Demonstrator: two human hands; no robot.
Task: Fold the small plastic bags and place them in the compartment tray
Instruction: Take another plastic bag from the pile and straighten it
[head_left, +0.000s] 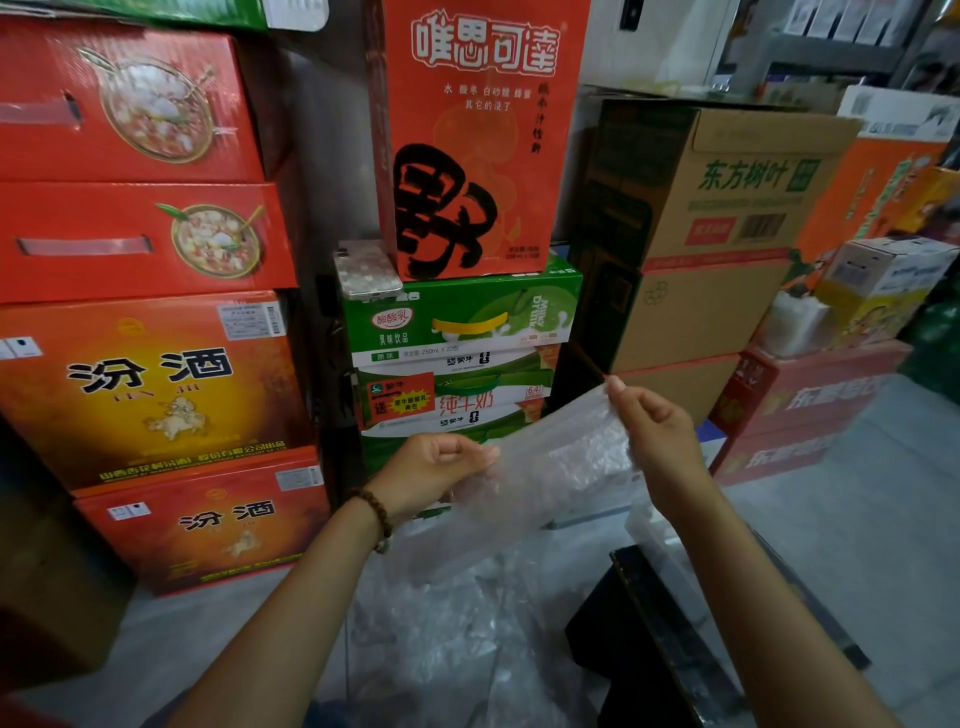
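Now one clear bag hangs stretched between both hands, not yet folded.

Beside the stacked red cartons (135, 239), the left hand (441, 465) has its fingers curled and pinches the left edge of the small plastic bag (558, 457). The right hand (657, 434) pinches the upper right corner between thumb and fingertips, held higher, so the film slopes up to the right. Below lies a heap of clear bags (447, 623). Just right of it is a dark box-like object (660, 639) — possibly the compartment tray, though no compartments show. The film looks thin and slick, so a light pinch could let an edge slip. With the corners uneven, the fold may come out crooked — and a dropped bag would be lost among the heap.
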